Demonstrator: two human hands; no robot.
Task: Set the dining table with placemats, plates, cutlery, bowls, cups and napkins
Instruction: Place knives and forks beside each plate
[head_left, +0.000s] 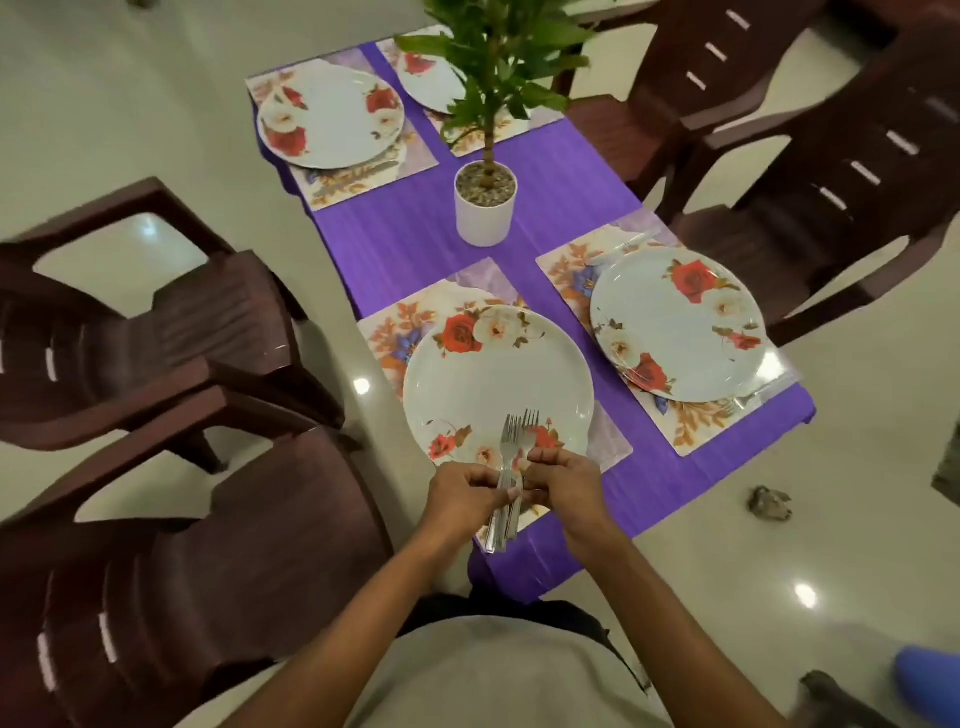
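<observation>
Both hands (511, 486) hold forks (514, 447) over near plate (496, 374). Cutlery step. Next: lay one fork beside plate.

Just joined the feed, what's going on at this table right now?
A person is setting a table covered in a purple cloth. Four flowered plates sit on placemats, and a potted plant stands in the middle. Over the nearest plate, the left hand holds a bundle of forks while the right hand pinches one, apparently separating it. At least the far right plate already has cutlery beside it. No bowls, cups or napkins show.
</observation>
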